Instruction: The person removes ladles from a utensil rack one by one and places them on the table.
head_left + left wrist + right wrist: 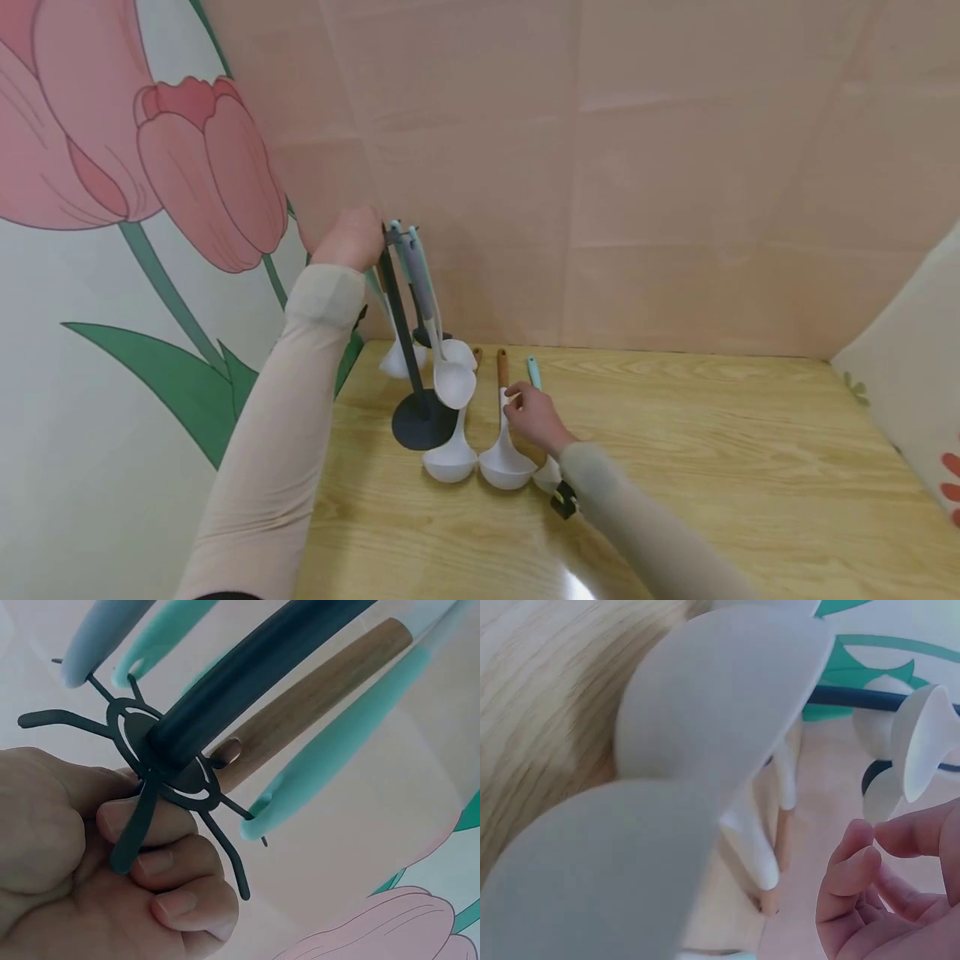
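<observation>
My left hand (351, 239) grips the top of a black utensil stand (402, 321). In the left wrist view, curled fingers (176, 862) hold its hooked ring (112, 720). Several utensils hang from the hooks, including a white spoon with a grey handle (422, 279), a wooden handle (322, 690) and a mint handle (337, 750). My right hand (536, 417) hovers over the ladles on the table, loosely curled, with nothing between the fingers. Nearest it lies a white ladle with a wooden handle (507, 468). Another white ladle (450, 465) lies to the left, beside the stand's round base (420, 425).
A mint-handled utensil (534, 372) lies to the right, partly hidden by my right hand. The wooden table (712, 467) stretches to the right. A pinkish sheet (675, 183) covers the back, and a tulip-painted wall (210, 175) stands at the left.
</observation>
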Action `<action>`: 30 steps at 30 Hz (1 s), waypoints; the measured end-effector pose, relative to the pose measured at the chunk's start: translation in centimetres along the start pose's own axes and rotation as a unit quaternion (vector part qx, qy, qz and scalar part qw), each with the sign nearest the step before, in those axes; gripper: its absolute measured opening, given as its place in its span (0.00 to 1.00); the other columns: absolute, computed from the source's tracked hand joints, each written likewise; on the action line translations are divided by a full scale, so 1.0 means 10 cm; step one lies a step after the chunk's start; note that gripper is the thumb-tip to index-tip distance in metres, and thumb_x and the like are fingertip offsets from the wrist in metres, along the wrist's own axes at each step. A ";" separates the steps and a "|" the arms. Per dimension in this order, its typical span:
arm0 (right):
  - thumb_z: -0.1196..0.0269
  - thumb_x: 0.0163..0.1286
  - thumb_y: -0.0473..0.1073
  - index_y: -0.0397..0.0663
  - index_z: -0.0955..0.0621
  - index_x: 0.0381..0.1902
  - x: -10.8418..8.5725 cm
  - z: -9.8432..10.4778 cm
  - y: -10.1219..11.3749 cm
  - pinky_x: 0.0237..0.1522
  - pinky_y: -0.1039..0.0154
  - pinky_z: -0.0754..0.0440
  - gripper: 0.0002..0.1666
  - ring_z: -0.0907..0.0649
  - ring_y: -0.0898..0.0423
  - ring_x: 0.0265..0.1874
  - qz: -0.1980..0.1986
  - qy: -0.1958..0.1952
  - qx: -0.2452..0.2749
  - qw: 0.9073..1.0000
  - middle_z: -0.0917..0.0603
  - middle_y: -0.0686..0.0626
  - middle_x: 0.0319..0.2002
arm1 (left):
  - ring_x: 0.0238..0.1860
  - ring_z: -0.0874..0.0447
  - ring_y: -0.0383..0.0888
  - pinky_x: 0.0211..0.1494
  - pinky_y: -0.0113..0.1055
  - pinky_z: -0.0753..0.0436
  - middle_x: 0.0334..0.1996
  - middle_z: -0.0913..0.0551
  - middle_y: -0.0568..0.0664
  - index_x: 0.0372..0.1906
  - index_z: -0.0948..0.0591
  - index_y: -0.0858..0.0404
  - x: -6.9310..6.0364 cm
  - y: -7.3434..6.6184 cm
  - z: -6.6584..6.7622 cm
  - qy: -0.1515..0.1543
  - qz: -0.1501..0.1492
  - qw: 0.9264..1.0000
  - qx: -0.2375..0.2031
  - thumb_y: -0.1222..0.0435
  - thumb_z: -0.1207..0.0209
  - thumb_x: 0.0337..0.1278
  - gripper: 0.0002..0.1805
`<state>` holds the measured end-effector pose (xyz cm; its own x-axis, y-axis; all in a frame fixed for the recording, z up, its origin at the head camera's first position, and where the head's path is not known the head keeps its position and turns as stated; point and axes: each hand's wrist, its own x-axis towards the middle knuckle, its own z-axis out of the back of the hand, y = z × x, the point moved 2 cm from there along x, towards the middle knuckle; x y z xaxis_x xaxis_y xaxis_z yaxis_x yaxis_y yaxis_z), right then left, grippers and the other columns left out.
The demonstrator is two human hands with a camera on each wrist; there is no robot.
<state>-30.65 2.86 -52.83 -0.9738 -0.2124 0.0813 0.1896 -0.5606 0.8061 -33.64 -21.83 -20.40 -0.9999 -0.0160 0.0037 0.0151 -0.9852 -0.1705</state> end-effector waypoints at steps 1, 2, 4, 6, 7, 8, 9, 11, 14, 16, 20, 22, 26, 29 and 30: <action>0.39 0.67 0.35 0.36 0.20 0.50 0.00 0.00 0.03 0.30 0.63 0.23 0.15 0.21 0.55 0.29 0.005 -0.001 0.002 1.000 0.18 0.48 0.32 | 0.42 0.24 0.53 0.44 0.43 0.22 0.48 0.23 0.61 0.57 0.26 0.69 0.00 0.01 0.00 -0.001 -0.001 1.000 -0.003 0.72 0.64 0.76 0.17; 0.39 0.67 0.35 0.36 0.20 0.50 0.00 -0.01 0.06 0.30 0.63 0.23 0.14 0.21 0.56 0.29 0.011 0.000 0.005 1.000 0.18 0.48 0.32 | 0.43 0.24 0.53 0.45 0.43 0.21 0.49 0.23 0.62 0.58 0.26 0.69 0.01 0.01 0.00 -0.002 -0.002 1.000 -0.006 0.72 0.64 0.76 0.18; 0.39 0.67 0.35 0.37 0.20 0.49 0.01 -0.01 0.12 0.29 0.63 0.22 0.14 0.20 0.56 0.27 0.021 0.005 0.016 1.000 0.18 0.48 0.32 | 0.46 0.24 0.53 0.47 0.45 0.21 0.52 0.24 0.63 0.62 0.28 0.68 0.01 0.03 0.00 0.000 -0.003 1.000 -0.012 0.72 0.64 0.76 0.19; 0.39 0.67 0.34 0.37 0.20 0.49 0.01 -0.01 0.19 0.28 0.62 0.22 0.13 0.20 0.56 0.25 0.029 0.008 0.026 0.999 0.19 0.47 0.32 | 0.49 0.25 0.54 0.50 0.46 0.21 0.57 0.25 0.64 0.66 0.31 0.68 0.02 0.05 0.00 0.005 -0.007 1.000 -0.018 0.72 0.65 0.76 0.21; 0.39 0.67 0.35 0.37 0.20 0.49 0.01 -0.01 0.22 0.28 0.62 0.22 0.13 0.21 0.57 0.25 0.030 0.009 0.026 0.999 0.19 0.47 0.32 | 0.51 0.25 0.54 0.52 0.47 0.22 0.59 0.26 0.64 0.68 0.32 0.68 0.02 0.06 -0.01 0.007 -0.010 1.000 -0.019 0.72 0.66 0.76 0.22; 0.39 0.67 0.35 0.37 0.20 0.49 0.02 -0.01 0.25 0.28 0.62 0.22 0.13 0.21 0.57 0.25 0.030 0.011 0.027 0.999 0.19 0.47 0.33 | 0.53 0.25 0.55 0.53 0.47 0.22 0.61 0.27 0.65 0.70 0.34 0.68 0.03 0.07 -0.01 0.010 -0.011 1.000 -0.025 0.72 0.66 0.76 0.23; 0.39 0.67 0.35 0.37 0.20 0.49 0.03 -0.02 0.29 0.28 0.62 0.22 0.14 0.22 0.57 0.25 0.030 0.011 0.027 0.999 0.19 0.47 0.33 | 0.54 0.26 0.56 0.54 0.48 0.22 0.62 0.29 0.65 0.71 0.35 0.68 0.04 0.07 -0.01 0.013 -0.017 1.000 -0.023 0.72 0.66 0.76 0.23; 0.39 0.67 0.36 0.38 0.19 0.50 0.05 -0.04 0.36 0.29 0.63 0.24 0.14 0.23 0.58 0.26 0.030 0.011 0.016 0.999 0.18 0.48 0.34 | 0.60 0.27 0.58 0.59 0.48 0.23 0.66 0.31 0.65 0.72 0.37 0.69 0.05 0.08 -0.02 0.015 -0.032 0.999 -0.011 0.73 0.66 0.76 0.24; 0.38 0.67 0.38 0.40 0.20 0.52 0.10 -0.10 0.48 0.29 0.64 0.24 0.16 0.23 0.58 0.26 0.032 0.024 0.019 0.999 0.17 0.48 0.37 | 0.67 0.32 0.61 0.66 0.50 0.27 0.70 0.36 0.65 0.73 0.39 0.70 0.07 0.11 -0.03 0.016 -0.048 0.999 0.008 0.74 0.66 0.76 0.25; 0.37 0.68 0.40 0.41 0.20 0.53 0.14 -0.14 0.58 0.29 0.64 0.23 0.17 0.22 0.57 0.26 0.039 0.035 0.025 0.998 0.17 0.47 0.40 | 0.71 0.38 0.62 0.70 0.51 0.31 0.74 0.41 0.65 0.75 0.41 0.71 0.08 0.13 -0.03 0.015 -0.057 0.998 0.019 0.73 0.67 0.77 0.25; 0.35 0.68 0.43 0.42 0.21 0.54 0.20 -0.22 0.78 0.37 0.59 0.20 0.19 0.19 0.54 0.32 0.042 0.048 0.031 0.997 0.17 0.45 0.43 | 0.72 0.38 0.62 0.70 0.53 0.32 0.75 0.41 0.65 0.77 0.45 0.68 0.07 0.18 -0.01 0.014 -0.042 0.999 -0.029 0.67 0.71 0.80 0.27; 0.35 0.68 0.44 0.43 0.22 0.55 0.23 -0.25 0.87 0.41 0.57 0.18 0.20 0.18 0.51 0.37 0.041 0.050 0.029 0.997 0.17 0.44 0.45 | 0.71 0.37 0.61 0.68 0.53 0.32 0.74 0.39 0.65 0.77 0.44 0.66 0.05 0.20 -0.01 0.011 -0.037 0.998 -0.042 0.64 0.73 0.80 0.27; 0.35 0.67 0.43 0.41 0.23 0.57 0.27 -0.29 1.01 0.46 0.53 0.18 0.23 0.18 0.47 0.44 0.053 0.051 0.033 0.997 0.17 0.41 0.48 | 0.67 0.33 0.61 0.65 0.54 0.32 0.70 0.35 0.65 0.75 0.40 0.66 0.03 0.24 -0.02 0.004 -0.031 0.998 -0.055 0.59 0.73 0.81 0.28; 0.35 0.66 0.41 0.39 0.24 0.59 0.29 -0.30 1.08 0.50 0.51 0.20 0.25 0.19 0.45 0.48 0.070 0.048 0.044 0.995 0.19 0.39 0.51 | 0.61 0.31 0.59 0.62 0.55 0.31 0.66 0.31 0.65 0.73 0.37 0.66 0.02 0.25 -0.03 -0.005 -0.031 0.998 -0.057 0.57 0.73 0.81 0.28; 0.35 0.66 0.41 0.38 0.25 0.59 0.29 -0.30 1.10 0.53 0.50 0.21 0.26 0.19 0.45 0.50 0.076 0.046 0.046 0.995 0.19 0.39 0.52 | 0.59 0.30 0.59 0.61 0.54 0.31 0.64 0.29 0.65 0.71 0.36 0.66 0.02 0.25 -0.04 -0.007 -0.032 0.998 -0.055 0.57 0.73 0.81 0.28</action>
<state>-31.05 -6.33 -45.45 -0.9188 -0.3628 0.1554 0.3166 -0.4422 0.8392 -33.82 -24.20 -21.19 -0.9985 0.0442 0.0318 -0.0513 -0.9596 -0.2766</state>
